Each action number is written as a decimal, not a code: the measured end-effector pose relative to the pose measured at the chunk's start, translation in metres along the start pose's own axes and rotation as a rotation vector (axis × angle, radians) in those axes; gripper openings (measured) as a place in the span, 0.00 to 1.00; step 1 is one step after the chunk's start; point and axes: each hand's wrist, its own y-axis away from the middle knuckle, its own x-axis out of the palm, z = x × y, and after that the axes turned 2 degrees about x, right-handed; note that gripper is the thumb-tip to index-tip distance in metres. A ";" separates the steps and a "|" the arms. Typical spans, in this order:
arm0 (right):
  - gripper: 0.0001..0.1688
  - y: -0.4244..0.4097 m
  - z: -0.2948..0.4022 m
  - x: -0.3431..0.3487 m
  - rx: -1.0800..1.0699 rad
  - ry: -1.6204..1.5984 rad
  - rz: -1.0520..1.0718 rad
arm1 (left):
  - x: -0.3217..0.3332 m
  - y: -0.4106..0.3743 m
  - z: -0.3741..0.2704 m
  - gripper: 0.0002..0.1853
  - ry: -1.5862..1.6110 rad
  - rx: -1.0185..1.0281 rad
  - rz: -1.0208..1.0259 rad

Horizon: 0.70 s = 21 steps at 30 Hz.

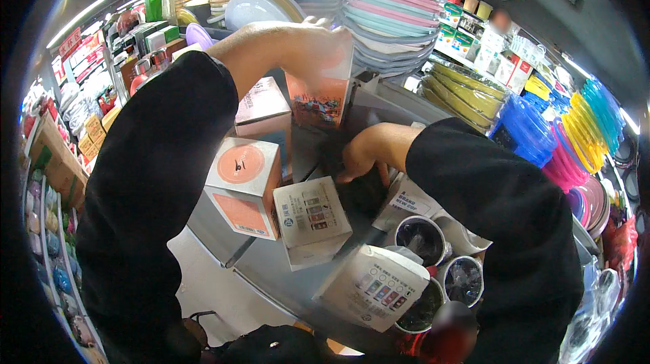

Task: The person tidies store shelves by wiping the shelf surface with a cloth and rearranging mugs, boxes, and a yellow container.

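Note:
At the far side of the grey shelf (269,257), my left hand (320,49) grips the upper part of an orange and white carton (320,105). Its fingers are blurred. My right hand (363,153) is low over the shelf with its fingers pressed around a dark, blurred cloth-like thing (361,194). To its left are a pink and white box (261,105), an orange and white box (244,186) and a white cup box (312,217). Another white box with printed cups (376,285) lies tilted nearer me. My right forearm partly hides a box with lettering (409,201).
Several film-covered mugs (419,239) stand at the near right. Tall stacks of plastic basins (391,19) rise behind the shelf. Wrapped yellow-green goods (457,92) and blue plastic baskets (525,130) sit to the right. Shelves of goods (56,242) line the left.

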 end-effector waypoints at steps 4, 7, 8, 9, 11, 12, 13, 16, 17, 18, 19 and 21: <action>0.24 -0.096 -0.041 0.016 -0.175 0.533 -0.093 | 0.009 -0.003 0.003 0.49 0.067 0.095 -0.114; 0.23 -0.136 -0.050 0.012 -0.180 0.637 -0.003 | 0.022 0.014 0.008 0.53 0.090 0.051 -0.158; 0.20 -0.171 -0.073 0.021 -0.107 0.558 0.034 | 0.021 0.011 0.004 0.55 0.093 0.055 -0.157; 0.19 -0.212 -0.114 0.037 -0.003 0.458 0.072 | 0.016 -0.001 -0.002 0.55 0.094 0.102 -0.183; 0.19 -0.215 -0.123 0.045 -0.080 0.445 0.106 | 0.018 -0.004 -0.006 0.54 0.097 0.117 -0.180; 0.20 -0.176 -0.082 0.028 -0.265 0.550 0.102 | 0.025 0.013 0.001 0.55 0.101 0.055 -0.151; 0.21 -0.154 -0.072 0.026 -0.326 0.592 0.082 | 0.027 0.012 0.002 0.56 0.101 0.050 -0.151; 0.21 -0.118 -0.040 0.035 -0.370 0.670 -0.044 | 0.013 0.011 -0.013 0.56 0.106 0.025 -0.096; 0.20 -0.098 -0.022 0.036 -0.379 0.610 -0.049 | 0.011 0.014 -0.016 0.56 0.112 -0.001 -0.065; 0.20 -0.066 -0.002 0.035 -0.389 0.542 -0.052 | 0.013 0.014 -0.016 0.56 0.099 0.040 -0.070; 0.19 -0.044 0.003 0.035 -0.374 0.467 -0.064 | 0.011 0.010 -0.019 0.56 0.076 0.101 -0.091; 0.18 -0.043 -0.003 0.034 -0.433 0.512 -0.095 | 0.010 0.005 -0.023 0.57 0.050 0.150 -0.099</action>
